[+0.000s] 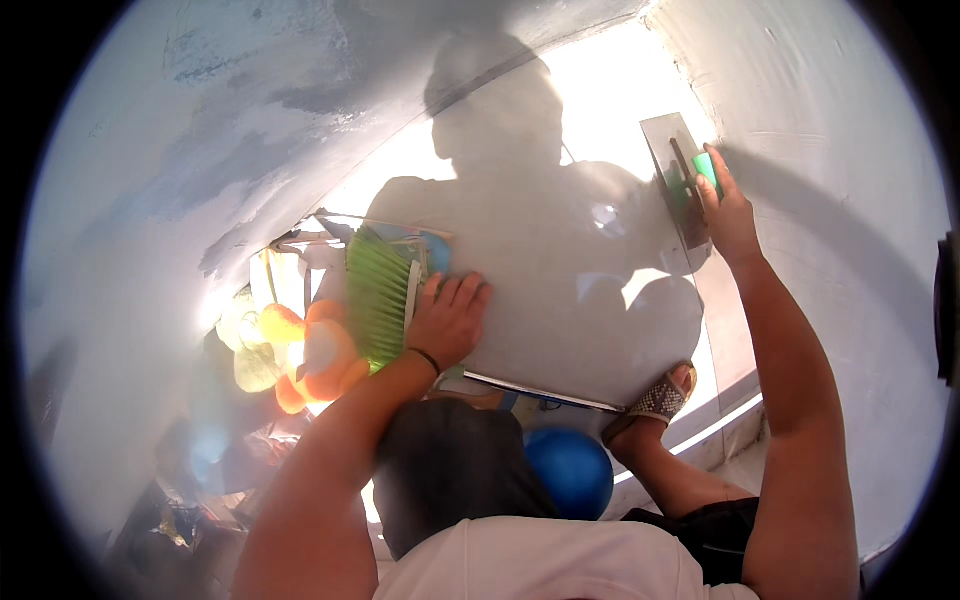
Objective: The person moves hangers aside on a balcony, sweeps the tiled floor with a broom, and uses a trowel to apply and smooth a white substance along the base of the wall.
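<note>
The right hand [728,215] gripped a trowel's green handle [706,167], its blade [677,190] flat on the grey board [560,300]. The left hand [447,322] lay spread on the board's edge beside a green broom [378,297]. A blue ball [568,470] and a sandalled foot [655,400] crowded below.

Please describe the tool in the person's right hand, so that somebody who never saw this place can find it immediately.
Look at the pale wall on the right, where the right hand is raised. It grips a flat rectangular metal trowel against the wall. Its green handle and thin grey blade set it apart from the green ribbed brush beside the left hand.
</note>
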Demonstrator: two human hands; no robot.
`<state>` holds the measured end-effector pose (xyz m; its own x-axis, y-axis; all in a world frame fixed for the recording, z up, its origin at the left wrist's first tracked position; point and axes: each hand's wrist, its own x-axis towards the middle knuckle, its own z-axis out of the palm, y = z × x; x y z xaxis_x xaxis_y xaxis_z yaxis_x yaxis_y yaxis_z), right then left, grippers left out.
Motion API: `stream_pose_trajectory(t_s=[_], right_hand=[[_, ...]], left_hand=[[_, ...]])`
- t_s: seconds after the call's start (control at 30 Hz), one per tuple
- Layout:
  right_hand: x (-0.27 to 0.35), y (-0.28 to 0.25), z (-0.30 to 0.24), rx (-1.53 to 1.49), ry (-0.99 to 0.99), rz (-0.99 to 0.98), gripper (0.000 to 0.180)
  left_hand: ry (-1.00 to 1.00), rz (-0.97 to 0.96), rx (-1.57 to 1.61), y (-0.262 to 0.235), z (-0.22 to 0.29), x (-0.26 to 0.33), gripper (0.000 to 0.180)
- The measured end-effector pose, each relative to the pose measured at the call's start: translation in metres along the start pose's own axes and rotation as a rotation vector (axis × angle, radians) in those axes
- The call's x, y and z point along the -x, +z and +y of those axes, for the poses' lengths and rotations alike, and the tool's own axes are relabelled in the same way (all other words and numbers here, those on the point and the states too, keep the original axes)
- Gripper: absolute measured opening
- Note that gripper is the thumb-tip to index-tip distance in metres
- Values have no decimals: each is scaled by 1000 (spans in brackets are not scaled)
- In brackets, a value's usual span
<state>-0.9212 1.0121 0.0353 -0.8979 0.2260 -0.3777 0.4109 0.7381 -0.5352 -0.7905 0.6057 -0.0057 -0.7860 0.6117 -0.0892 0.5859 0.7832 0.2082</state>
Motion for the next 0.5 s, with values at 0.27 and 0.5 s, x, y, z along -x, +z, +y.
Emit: stream_pose_trajectory(t_s=[0.27,0.5], right_hand=[[-112,-32,-31,82,-104,93,50],[-31,-19,52,83,-207,110,46]], left_hand=[[17,-31,-81,3,6,-14,41],[-15,-31,-89,2,1,2,39]])
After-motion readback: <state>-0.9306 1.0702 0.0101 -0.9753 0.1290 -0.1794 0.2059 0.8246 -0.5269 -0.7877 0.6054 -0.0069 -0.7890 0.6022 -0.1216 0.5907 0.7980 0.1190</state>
